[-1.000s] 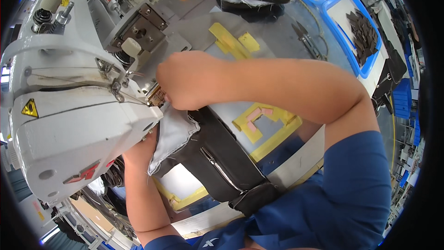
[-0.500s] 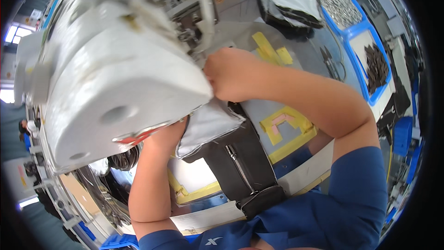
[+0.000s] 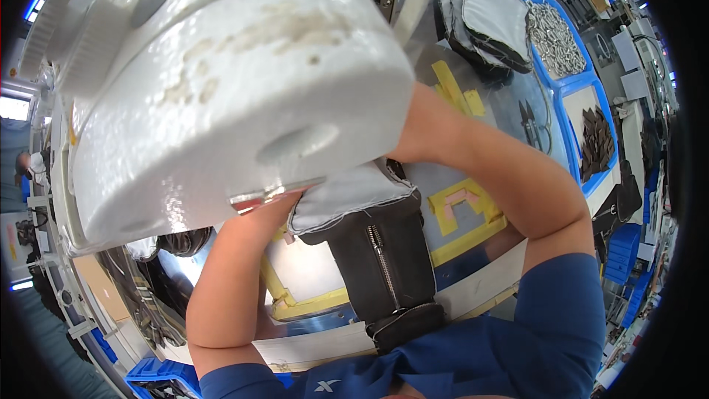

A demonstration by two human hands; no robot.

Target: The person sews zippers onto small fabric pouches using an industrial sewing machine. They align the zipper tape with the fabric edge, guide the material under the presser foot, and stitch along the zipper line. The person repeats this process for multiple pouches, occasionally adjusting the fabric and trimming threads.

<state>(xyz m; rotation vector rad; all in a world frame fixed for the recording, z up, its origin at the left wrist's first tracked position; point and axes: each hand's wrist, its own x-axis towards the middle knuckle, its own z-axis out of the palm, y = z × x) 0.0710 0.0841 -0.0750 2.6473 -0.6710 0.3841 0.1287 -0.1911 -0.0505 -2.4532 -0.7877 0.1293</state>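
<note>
Black zippered bag piece [image 3: 408, 262] lies across the worktop's [image 3: 506, 94] near edge; the white sewing-machine head [image 3: 244, 122] mostly hides the left hand [image 3: 279, 210] and right hand [image 3: 413, 135], so I cannot tell their grip.

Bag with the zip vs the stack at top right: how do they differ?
Bag: mostly black face with a silver zip; stack: mostly white on top, no zip visible. Bag is laid out lengthwise; stack is piled in layers. Bag's far end is hidden by the machine; stack sits right of it. Both combine black and white material.
</note>
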